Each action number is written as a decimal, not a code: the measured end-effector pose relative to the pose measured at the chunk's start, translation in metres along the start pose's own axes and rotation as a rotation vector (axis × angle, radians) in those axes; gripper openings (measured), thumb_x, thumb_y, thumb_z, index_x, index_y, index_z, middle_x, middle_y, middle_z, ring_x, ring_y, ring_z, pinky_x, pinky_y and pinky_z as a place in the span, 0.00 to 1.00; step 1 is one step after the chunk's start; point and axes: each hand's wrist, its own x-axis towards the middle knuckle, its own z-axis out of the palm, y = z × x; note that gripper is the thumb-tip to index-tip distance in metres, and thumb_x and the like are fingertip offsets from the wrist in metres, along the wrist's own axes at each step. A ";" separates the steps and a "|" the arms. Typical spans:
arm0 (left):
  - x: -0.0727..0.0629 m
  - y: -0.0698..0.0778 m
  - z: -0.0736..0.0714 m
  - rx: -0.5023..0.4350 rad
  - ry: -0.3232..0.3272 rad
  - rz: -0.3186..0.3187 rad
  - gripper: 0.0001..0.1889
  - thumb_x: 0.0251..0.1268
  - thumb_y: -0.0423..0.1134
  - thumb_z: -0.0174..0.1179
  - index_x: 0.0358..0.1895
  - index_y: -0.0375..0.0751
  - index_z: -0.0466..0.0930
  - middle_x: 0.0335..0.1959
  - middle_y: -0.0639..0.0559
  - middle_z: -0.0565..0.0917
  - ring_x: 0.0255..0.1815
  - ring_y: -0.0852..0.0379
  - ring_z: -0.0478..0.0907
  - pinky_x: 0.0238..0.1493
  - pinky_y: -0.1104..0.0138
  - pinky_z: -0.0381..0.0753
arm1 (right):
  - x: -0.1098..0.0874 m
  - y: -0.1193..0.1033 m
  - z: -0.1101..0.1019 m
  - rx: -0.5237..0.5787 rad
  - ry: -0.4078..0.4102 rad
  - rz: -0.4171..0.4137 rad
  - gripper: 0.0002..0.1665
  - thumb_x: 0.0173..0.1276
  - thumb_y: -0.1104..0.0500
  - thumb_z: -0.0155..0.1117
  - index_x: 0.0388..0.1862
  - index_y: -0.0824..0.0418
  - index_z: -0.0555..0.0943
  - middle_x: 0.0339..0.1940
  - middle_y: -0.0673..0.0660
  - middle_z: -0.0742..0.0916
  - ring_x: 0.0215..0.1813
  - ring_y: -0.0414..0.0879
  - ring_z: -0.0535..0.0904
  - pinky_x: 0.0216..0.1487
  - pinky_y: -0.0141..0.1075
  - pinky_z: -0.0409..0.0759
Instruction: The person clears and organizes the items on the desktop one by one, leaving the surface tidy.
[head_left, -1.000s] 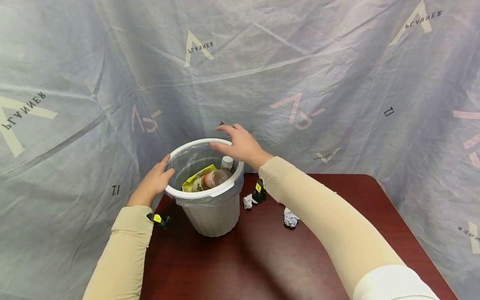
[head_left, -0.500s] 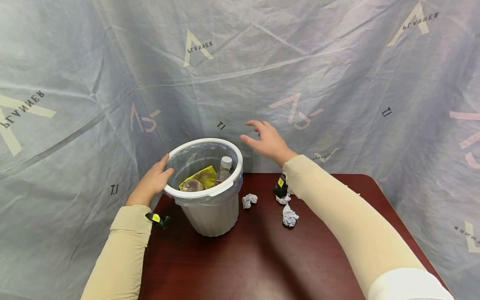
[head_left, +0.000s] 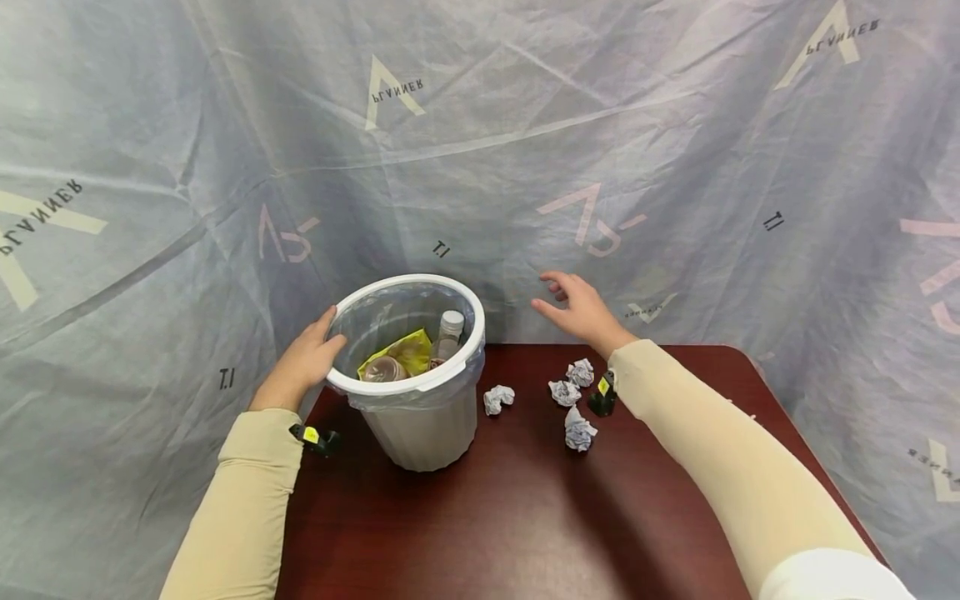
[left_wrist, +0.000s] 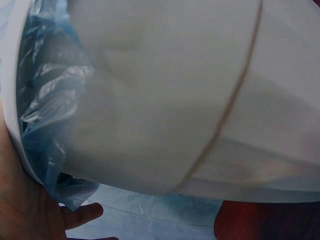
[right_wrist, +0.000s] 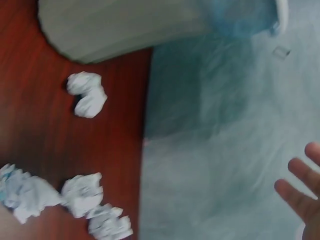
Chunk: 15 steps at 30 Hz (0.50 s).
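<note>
A pale trash can (head_left: 423,433) with a white rim and a clear bluish liner stands at the table's left. My left hand (head_left: 298,367) holds its left rim, thumb over the edge; in the left wrist view the fingers (left_wrist: 82,215) hang outside below the liner (left_wrist: 55,110). Inside lie a yellow packet (head_left: 412,350), a clear plastic cup (head_left: 385,370) and a white-capped bottle (head_left: 448,333). My right hand (head_left: 581,310), fingers loosely bent and holding nothing, hovers above several crumpled paper balls (head_left: 579,432). Another paper ball (head_left: 498,400) lies beside the can.
The dark red wooden table (head_left: 480,517) ends at a back edge just beyond the paper balls. A grey printed sheet (head_left: 480,150) hangs behind and on both sides. Small black wrist cameras (head_left: 602,396) sit below my wrists.
My right hand has moved right, away from over the can, and slightly lower. The cup in the can has shifted left and settled. My left hand stays at the rim.
</note>
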 end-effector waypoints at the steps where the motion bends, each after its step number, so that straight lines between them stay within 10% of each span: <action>1: 0.000 0.000 0.000 0.000 -0.001 0.001 0.37 0.77 0.47 0.40 0.83 0.42 0.38 0.79 0.26 0.49 0.78 0.26 0.47 0.75 0.37 0.49 | -0.003 0.006 0.002 0.000 -0.006 0.001 0.37 0.72 0.39 0.62 0.74 0.52 0.70 0.61 0.62 0.78 0.61 0.59 0.77 0.59 0.56 0.77; 15: 0.003 0.000 0.001 -0.012 -0.006 -0.016 0.37 0.77 0.48 0.39 0.83 0.44 0.37 0.80 0.27 0.48 0.79 0.27 0.46 0.75 0.37 0.49 | -0.026 0.063 0.071 0.151 -0.093 0.078 0.36 0.72 0.43 0.65 0.75 0.49 0.69 0.65 0.60 0.76 0.65 0.58 0.75 0.61 0.55 0.77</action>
